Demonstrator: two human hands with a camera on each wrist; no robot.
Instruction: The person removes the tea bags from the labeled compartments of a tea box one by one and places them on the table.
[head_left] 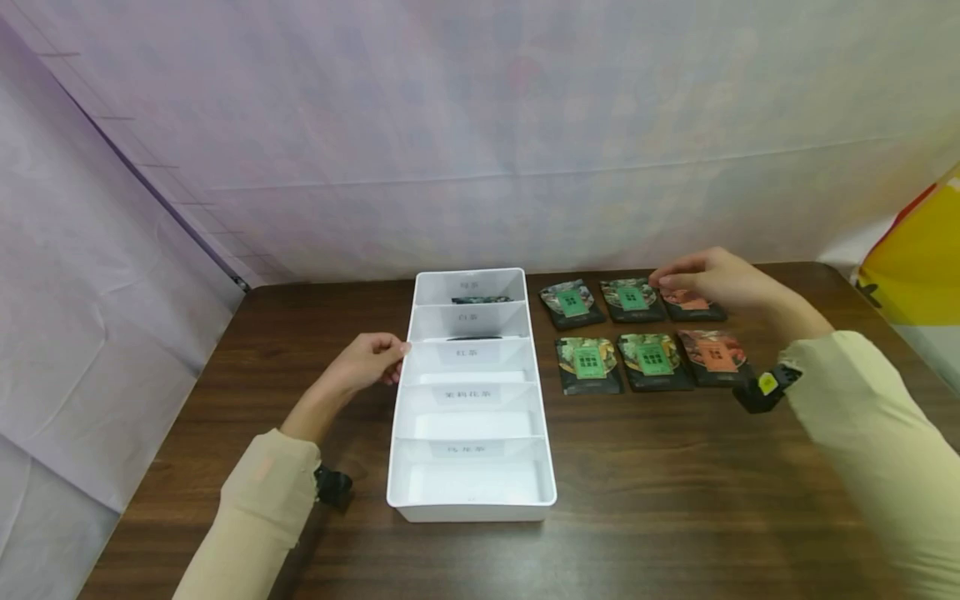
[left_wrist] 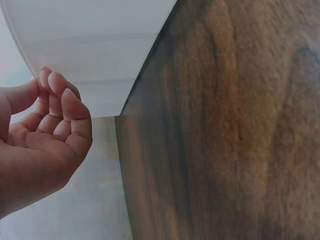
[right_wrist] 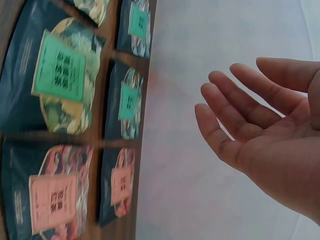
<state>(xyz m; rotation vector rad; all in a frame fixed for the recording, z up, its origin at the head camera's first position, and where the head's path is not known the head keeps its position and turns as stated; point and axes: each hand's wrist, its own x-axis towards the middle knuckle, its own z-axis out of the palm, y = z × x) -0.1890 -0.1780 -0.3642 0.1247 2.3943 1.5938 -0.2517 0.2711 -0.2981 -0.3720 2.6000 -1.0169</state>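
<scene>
With thumb and fingertips, my left hand (head_left: 367, 364) pinches the left rim of a white divided box (head_left: 472, 492). The left wrist view has those fingertips against the box's pale side wall (left_wrist: 95, 55). My right hand (head_left: 723, 277) hovers over the back-right red-labelled tea pouch (head_left: 693, 310), partly covering it in the head view. In the right wrist view its fingers (right_wrist: 225, 107) are spread and loosely bent, holding nothing. Beside that pouch are a green-labelled pouch (head_left: 632, 302) and another green-labelled pouch (head_left: 572, 304). A second red-labelled pouch (head_left: 714, 358) lies in front.
Two more green-labelled pouches lie in the front row, one left (head_left: 588, 367) and one right (head_left: 655, 363). Dark packets show in the box's two rearmost compartments; each compartment has a label. A pale curtain (head_left: 480, 167) hangs behind the wooden table (head_left: 637, 500).
</scene>
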